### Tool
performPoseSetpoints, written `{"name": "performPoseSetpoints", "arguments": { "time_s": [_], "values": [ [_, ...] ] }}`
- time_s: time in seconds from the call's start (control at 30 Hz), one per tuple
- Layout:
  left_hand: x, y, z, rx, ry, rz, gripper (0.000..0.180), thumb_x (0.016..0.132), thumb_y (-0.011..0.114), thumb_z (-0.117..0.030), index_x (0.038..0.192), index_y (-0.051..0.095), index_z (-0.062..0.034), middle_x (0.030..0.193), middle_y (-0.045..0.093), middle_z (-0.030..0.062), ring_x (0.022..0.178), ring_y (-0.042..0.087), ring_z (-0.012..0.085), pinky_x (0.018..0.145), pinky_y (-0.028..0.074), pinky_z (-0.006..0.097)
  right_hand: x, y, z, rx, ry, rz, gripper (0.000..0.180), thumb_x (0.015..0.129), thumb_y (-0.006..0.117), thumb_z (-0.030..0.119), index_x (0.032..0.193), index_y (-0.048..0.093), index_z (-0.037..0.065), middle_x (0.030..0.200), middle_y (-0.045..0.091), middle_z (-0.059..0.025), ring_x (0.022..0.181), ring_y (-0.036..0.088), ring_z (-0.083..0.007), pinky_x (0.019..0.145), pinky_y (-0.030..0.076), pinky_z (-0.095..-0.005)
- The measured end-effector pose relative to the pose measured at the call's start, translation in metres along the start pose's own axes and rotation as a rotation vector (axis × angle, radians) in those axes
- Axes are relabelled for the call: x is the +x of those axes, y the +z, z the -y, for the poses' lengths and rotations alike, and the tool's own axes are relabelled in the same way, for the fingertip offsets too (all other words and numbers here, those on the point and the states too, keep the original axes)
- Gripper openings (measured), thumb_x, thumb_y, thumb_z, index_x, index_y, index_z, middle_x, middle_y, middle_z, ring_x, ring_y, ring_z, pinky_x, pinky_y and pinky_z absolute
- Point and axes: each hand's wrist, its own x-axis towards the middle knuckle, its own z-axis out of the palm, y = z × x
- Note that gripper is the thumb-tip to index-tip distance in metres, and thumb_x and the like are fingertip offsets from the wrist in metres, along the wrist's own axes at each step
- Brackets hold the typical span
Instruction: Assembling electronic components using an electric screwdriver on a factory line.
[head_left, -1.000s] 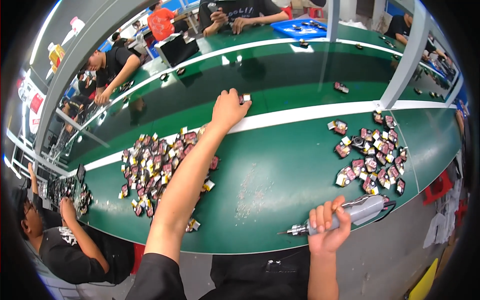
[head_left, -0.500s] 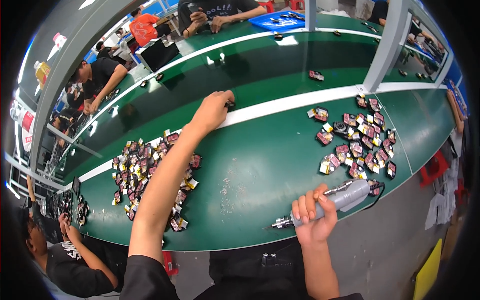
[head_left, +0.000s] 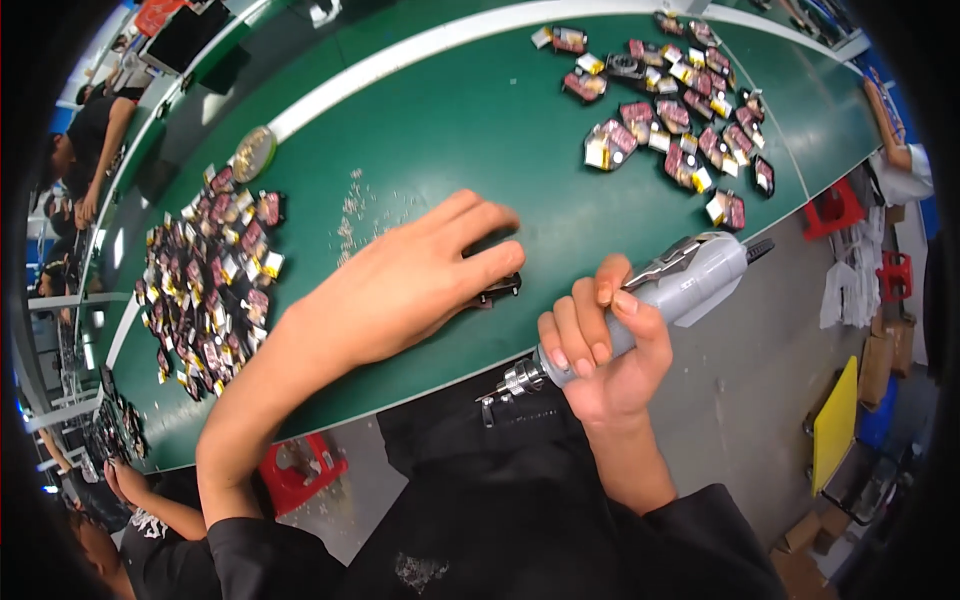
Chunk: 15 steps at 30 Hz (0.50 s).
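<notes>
Pile of small units (head_left: 215, 285): it lies toward the left end of the worktop (head_left: 430, 130), beside its far edge.
Round dish (head_left: 254, 153): just beyond the pile, at the far edge.
Silvery bits (head_left: 350, 215): scattered between the pile and my left hand (head_left: 420, 265).
My left hand: palm down, wrist bent, forearm reaching across the near edge; thumb and forefinger are curved, apart at their tips.
Dark unit (head_left: 500, 289): partly under my left thumb, near the worktop's near edge; I cannot tell if it is gripped. I judge the step is positioning this unit; the next move calls for steadying it.
My right hand (head_left: 610, 350): fingers wrapped around the screwdriver (head_left: 690, 280), forearm upright, tool's tip pointing left, outside the near edge.
Spread group of units (head_left: 690, 110): toward the far right corner.
</notes>
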Motion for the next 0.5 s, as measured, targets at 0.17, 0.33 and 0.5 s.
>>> {"name": "performPoseSetpoints", "arguments": {
  "time_s": [0.17,0.33,0.5],
  "values": [
    [-0.007,0.003,-0.002,-0.178,-0.007,0.118,0.039,0.067,0.074,-0.008,0.098,0.052,-0.0039,0.120,0.048,0.0134,0.106,0.050,0.0336,0.085,0.046,0.041,-0.014,0.005,-0.002,-0.038,0.031,-0.046,0.010,0.090,0.046,0.018,0.088,0.048,0.008,0.051,0.038,0.0014,0.043,0.039,-0.0105,0.051,0.041,-0.0283],
    [-0.014,0.006,-0.004,-0.186,0.032,0.128,0.038,0.066,0.076,-0.012,0.095,0.053,-0.0035,0.120,0.047,0.0119,0.105,0.049,0.0312,0.084,0.045,0.040,-0.022,0.000,-0.008,-0.001,0.059,-0.040,0.009,0.090,0.043,0.014,0.092,0.048,0.006,0.054,0.041,-0.0015,0.045,0.042,-0.0129,0.054,0.041,-0.0300],
    [-0.012,0.008,0.002,-0.256,0.074,0.128,0.025,0.069,0.072,-0.008,0.087,0.056,-0.0026,0.119,0.047,0.0110,0.102,0.049,0.0293,0.083,0.045,0.038,-0.026,-0.002,-0.011,-0.009,0.062,-0.071,0.009,0.090,0.043,0.013,0.091,0.048,0.006,0.054,0.041,-0.0016,0.045,0.042,-0.0131,0.054,0.041,-0.0302]
  ]
}}
